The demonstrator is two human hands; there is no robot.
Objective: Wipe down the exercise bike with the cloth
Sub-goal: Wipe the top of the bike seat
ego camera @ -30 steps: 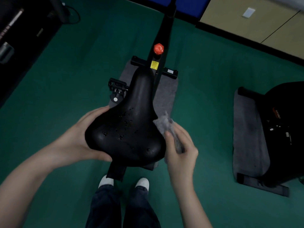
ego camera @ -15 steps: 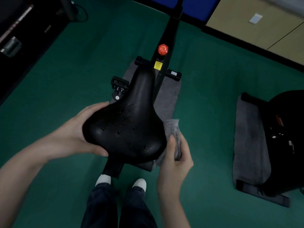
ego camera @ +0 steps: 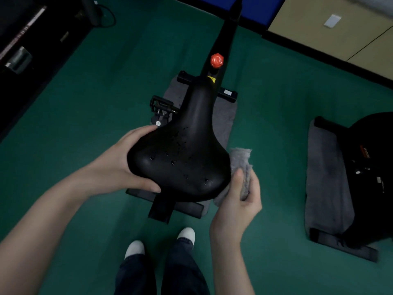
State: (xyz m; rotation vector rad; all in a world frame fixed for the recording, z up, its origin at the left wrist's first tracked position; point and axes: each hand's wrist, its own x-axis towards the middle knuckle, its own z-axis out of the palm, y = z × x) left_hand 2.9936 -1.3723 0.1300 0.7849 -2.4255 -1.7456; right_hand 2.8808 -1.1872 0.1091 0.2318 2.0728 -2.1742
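Observation:
The exercise bike's black saddle (ego camera: 182, 154) fills the middle of the head view, with water droplets on its top. Its black frame (ego camera: 225, 39) runs away from me, carrying a red knob (ego camera: 217, 60). My left hand (ego camera: 125, 165) grips the saddle's left rear edge, thumb under the rim. My right hand (ego camera: 240, 199) holds a grey cloth (ego camera: 241, 165) bunched against the saddle's right rear edge, thumb pressing on the cloth.
A grey mat (ego camera: 223, 120) lies under the bike on the green floor (ego camera: 106, 92). A second black machine (ego camera: 370, 177) on its own grey mat (ego camera: 325, 177) stands at the right. Dark equipment (ego camera: 25, 50) lines the left edge. My shoes (ego camera: 187, 235) are just behind the bike.
My right hand has slid the cloth down from the saddle's right shoulder to its right rear edge. The left hand keeps its grip on the saddle.

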